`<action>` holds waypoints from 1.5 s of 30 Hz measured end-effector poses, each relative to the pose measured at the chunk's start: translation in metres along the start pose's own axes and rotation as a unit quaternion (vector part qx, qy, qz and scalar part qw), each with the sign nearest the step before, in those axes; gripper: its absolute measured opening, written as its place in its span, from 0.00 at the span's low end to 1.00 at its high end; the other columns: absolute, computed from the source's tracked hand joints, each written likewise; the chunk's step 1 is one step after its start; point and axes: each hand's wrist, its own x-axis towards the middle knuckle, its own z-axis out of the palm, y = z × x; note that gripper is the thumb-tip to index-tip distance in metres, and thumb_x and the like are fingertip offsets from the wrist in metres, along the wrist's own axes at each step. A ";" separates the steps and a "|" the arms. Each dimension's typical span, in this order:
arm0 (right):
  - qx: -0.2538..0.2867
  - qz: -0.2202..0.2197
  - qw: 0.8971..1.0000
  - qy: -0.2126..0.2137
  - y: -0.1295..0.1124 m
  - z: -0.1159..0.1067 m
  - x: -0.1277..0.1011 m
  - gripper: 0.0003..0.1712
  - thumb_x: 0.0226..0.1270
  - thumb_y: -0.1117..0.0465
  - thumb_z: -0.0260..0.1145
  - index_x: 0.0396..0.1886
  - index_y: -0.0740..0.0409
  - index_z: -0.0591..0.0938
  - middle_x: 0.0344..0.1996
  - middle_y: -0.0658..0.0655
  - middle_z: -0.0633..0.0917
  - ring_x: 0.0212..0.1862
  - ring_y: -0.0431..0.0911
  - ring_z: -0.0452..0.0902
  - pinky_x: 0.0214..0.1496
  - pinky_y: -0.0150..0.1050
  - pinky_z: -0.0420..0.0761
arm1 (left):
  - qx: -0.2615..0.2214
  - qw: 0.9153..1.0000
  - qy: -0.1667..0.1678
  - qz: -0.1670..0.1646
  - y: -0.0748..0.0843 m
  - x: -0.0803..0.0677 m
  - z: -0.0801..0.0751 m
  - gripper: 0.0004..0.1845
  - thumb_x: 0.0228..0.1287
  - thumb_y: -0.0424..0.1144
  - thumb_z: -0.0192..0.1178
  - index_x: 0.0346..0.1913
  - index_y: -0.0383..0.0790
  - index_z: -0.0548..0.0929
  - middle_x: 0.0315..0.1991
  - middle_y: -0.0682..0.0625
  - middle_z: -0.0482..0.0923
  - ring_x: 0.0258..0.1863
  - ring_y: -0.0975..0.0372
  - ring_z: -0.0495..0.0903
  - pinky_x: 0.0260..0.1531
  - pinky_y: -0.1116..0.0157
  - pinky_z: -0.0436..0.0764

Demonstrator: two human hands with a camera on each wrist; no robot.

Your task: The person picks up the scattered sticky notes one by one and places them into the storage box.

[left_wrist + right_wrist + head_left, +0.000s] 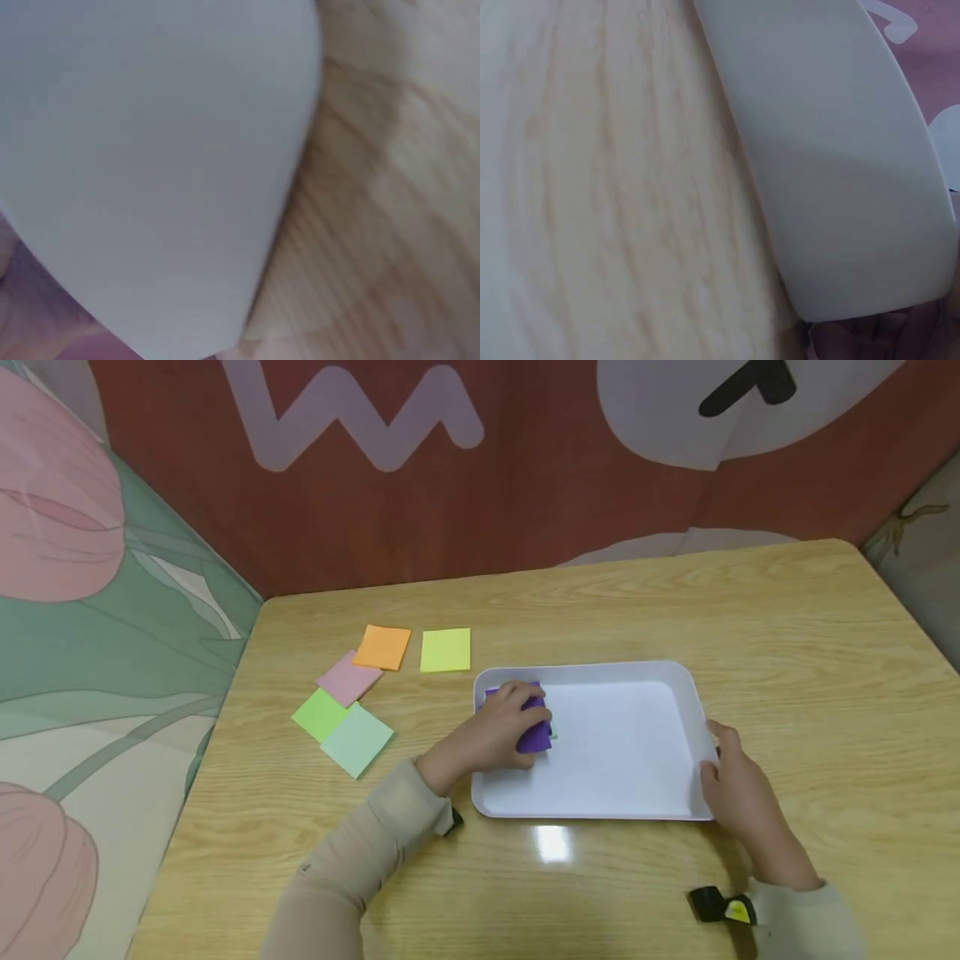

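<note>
Tray: white tray (pixel 618 752) right of centre on the wood-grain table (pixel 840 710); rounded corners, all four sides at least partly visible in the head view.
Left hand: left hand (pixel 495 732) reaches over the tray's left wall, fingers curled round a purple square (pixel 534 741).
Purple square: inside the tray's left end, near the left wall; white floor runs from it to the right wall.
Right hand: right hand (pixel 742 789) grips the tray's right wall, thumb toward the near end.
Paper squares: left of the tray, well apart from its rim except the yellow square (pixel 446 650), which lies near the upper-left corner. Orange square (pixel 382 647) overlaps pink square (pixel 348 679); mint square (pixel 357 741) overlaps green square (pixel 318 714).
Table edges: far edge crosses mid-frame below the red backdrop (pixel 525 502); wood shows between it and the tray.
Hidden: most of the purple square, under the left hand; a thin pale-green edge beside it cannot be identified.
Cut off: both sleeves, at the frame bottom.
Hard to read: both wrist views, blurred and mostly tray wall; fingers barely show there.
</note>
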 end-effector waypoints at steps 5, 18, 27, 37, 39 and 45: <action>0.004 0.007 1.000 -0.005 0.002 0.000 -0.001 0.29 0.62 0.70 0.43 0.61 0.71 0.46 0.44 0.79 0.67 0.37 0.61 0.69 0.31 0.50 0.69 | -0.001 1.000 -0.018 -0.012 -0.005 0.003 0.003 0.24 0.43 0.44 0.63 0.47 0.44 0.74 0.56 0.46 0.61 0.56 0.52 0.55 0.50 0.56 0.58; 0.005 -0.025 1.000 0.016 0.003 0.000 -0.002 0.28 0.61 0.70 0.43 0.60 0.72 0.49 0.38 0.76 0.70 0.31 0.58 0.70 0.28 0.48 0.69 | 0.027 0.999 -0.028 -0.029 -0.010 0.009 0.014 0.23 0.45 0.46 0.60 0.49 0.47 0.73 0.58 0.47 0.59 0.58 0.54 0.52 0.47 0.54 0.60; 0.009 -0.026 1.000 0.011 0.001 0.000 -0.003 0.28 0.61 0.70 0.43 0.60 0.72 0.49 0.38 0.76 0.70 0.32 0.59 0.70 0.29 0.49 0.69 | 0.041 0.998 -0.026 -0.033 -0.015 0.010 0.019 0.22 0.49 0.47 0.58 0.51 0.49 0.73 0.59 0.47 0.58 0.59 0.55 0.51 0.51 0.54 0.55; 0.010 -0.028 0.999 0.019 0.002 -0.002 -0.004 0.28 0.60 0.71 0.43 0.60 0.72 0.49 0.36 0.75 0.71 0.30 0.57 0.69 0.28 0.48 0.69 | 0.038 0.997 -0.032 -0.051 -0.018 0.010 0.018 0.23 0.52 0.47 0.56 0.53 0.51 0.72 0.60 0.47 0.56 0.60 0.54 0.49 0.51 0.50 0.51; 0.012 -0.028 0.999 0.017 0.002 -0.002 -0.004 0.28 0.60 0.71 0.43 0.60 0.72 0.49 0.37 0.75 0.71 0.30 0.57 0.69 0.28 0.48 0.69 | 0.036 0.997 -0.031 -0.054 -0.018 0.009 0.018 0.23 0.52 0.47 0.56 0.53 0.51 0.72 0.60 0.47 0.56 0.60 0.53 0.49 0.51 0.49 0.51; 0.012 -0.036 0.999 0.024 0.003 -0.001 -0.004 0.27 0.60 0.71 0.43 0.59 0.72 0.50 0.36 0.75 0.72 0.30 0.58 0.70 0.28 0.49 0.68 | 0.040 0.997 -0.030 -0.055 -0.018 0.009 0.019 0.23 0.52 0.47 0.56 0.54 0.51 0.71 0.61 0.47 0.56 0.60 0.53 0.49 0.51 0.49 0.51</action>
